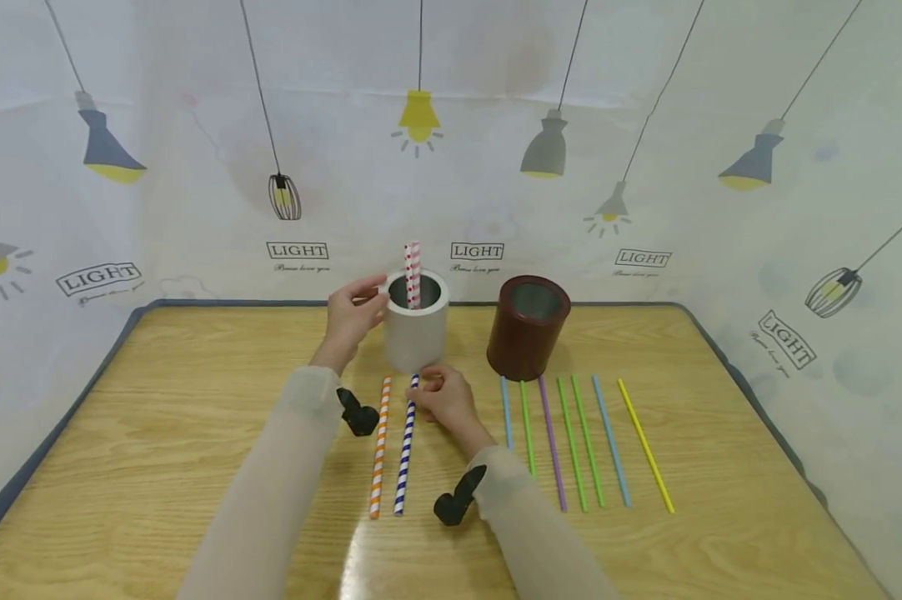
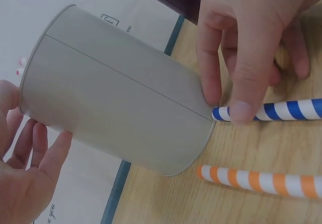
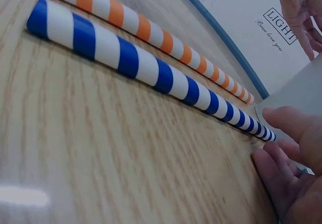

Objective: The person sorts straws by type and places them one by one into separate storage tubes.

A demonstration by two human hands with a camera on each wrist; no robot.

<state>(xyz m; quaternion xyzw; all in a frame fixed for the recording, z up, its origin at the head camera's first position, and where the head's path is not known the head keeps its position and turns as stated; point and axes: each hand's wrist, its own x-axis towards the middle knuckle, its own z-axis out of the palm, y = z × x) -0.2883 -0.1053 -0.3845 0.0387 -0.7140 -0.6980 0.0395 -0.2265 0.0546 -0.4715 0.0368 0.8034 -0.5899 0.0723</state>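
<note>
A white cylindrical holder (image 1: 416,337) stands upright near the table's back edge, with red-dotted and pink-striped paper straws (image 1: 413,275) upright in it. My left hand (image 1: 353,317) touches its left side near the rim with extended fingers, also seen in the left wrist view. In front of the holder lie a blue-and-white striped paper straw (image 1: 403,467) and an orange-and-white one (image 1: 379,450). My right hand (image 1: 448,402) pinches the far end of the blue-striped straw between thumb and fingers. That straw still lies along the table (image 3: 126,133).
A dark red cylindrical holder (image 1: 522,333) stands to the right of the white one. Several thin plastic straws, blue, green, purple and yellow (image 1: 646,446), lie in a row before it. A lamp-printed backdrop (image 1: 488,192) rises behind the table's dark edge.
</note>
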